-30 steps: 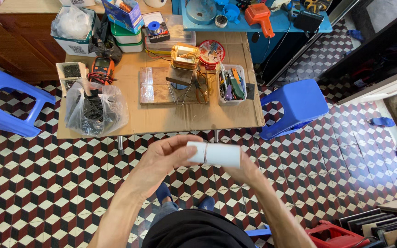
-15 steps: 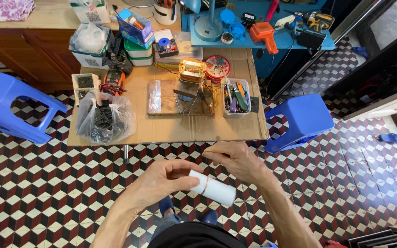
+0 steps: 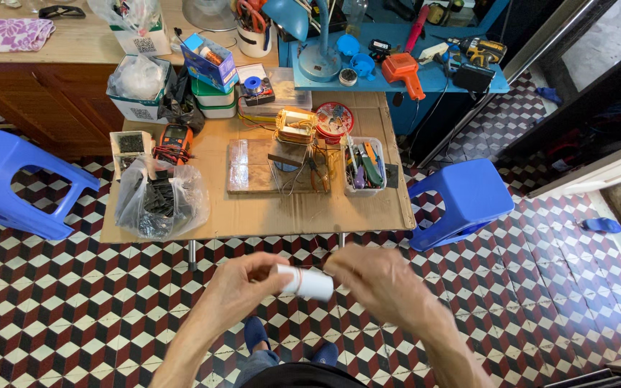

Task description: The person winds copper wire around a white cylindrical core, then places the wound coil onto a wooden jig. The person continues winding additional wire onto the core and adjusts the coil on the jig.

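Hands meet over the tiled floor (image 3: pixel 73 316): left hand (image 3: pixel 242 287) and right hand (image 3: pixel 375 284) both grasp a white roll (image 3: pixel 307 282), below the cluttered desk (image 3: pixel 267 212).

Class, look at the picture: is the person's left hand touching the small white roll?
Touching. The head view shows the left hand with its fingers closed around one end of the small white roll.

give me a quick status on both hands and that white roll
Left hand and right hand both grip the white roll, held above the tiled floor. Low table ahead. Nothing in the way.
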The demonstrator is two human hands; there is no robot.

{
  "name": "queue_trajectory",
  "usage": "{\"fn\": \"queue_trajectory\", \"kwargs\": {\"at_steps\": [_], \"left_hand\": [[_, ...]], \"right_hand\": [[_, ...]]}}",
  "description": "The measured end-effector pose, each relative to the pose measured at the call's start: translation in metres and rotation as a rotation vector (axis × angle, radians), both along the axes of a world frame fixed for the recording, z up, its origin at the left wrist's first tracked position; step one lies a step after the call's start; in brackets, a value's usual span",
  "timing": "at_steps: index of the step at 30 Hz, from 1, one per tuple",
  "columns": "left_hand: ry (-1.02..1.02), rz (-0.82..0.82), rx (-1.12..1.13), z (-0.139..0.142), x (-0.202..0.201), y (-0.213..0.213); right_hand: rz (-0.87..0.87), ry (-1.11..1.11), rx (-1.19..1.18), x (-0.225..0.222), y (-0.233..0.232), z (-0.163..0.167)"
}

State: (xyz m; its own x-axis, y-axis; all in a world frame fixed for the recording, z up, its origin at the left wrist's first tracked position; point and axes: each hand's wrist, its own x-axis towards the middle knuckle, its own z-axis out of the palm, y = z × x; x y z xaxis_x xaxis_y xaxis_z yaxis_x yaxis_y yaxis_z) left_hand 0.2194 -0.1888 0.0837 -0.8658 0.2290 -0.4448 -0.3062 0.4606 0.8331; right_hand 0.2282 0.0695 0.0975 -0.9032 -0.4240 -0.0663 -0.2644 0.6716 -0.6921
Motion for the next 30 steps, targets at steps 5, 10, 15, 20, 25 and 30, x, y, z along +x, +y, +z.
{"fn": "queue_trajectory", "kwargs": {"at_steps": [5, 10, 15, 20, 25, 30], "left_hand": [[-0.163, 0.213, 0.723, -0.009, -0.001, -0.006], [-0.066, -0.068, 0.206, -0.008, 0.000, -0.009], [-0.147, 0.381, 0.725, -0.010, -0.006, 0.001], [-0.160, -0.110, 0.404, -0.007, 0.003, -0.018], [-0.091, 0.234, 0.338, -0.004, -0.010, -0.002], [-0.202, -0.136, 0.539, 0.006, -0.006, -0.013]], "right_hand": [[0.008, -0.199, -0.134, 0.008, -0.033, -0.014], [-0.021, 0.134, -0.031, -0.012, -0.005, -0.007], [0.064, -0.151, -0.172, 0.009, -0.032, -0.019], [-0.086, -0.003, -0.160, -0.014, -0.006, -0.011], [0.177, -0.151, -0.280, 0.029, -0.029, -0.025], [-0.140, -0.137, -0.147, -0.027, -0.019, -0.026]]}}
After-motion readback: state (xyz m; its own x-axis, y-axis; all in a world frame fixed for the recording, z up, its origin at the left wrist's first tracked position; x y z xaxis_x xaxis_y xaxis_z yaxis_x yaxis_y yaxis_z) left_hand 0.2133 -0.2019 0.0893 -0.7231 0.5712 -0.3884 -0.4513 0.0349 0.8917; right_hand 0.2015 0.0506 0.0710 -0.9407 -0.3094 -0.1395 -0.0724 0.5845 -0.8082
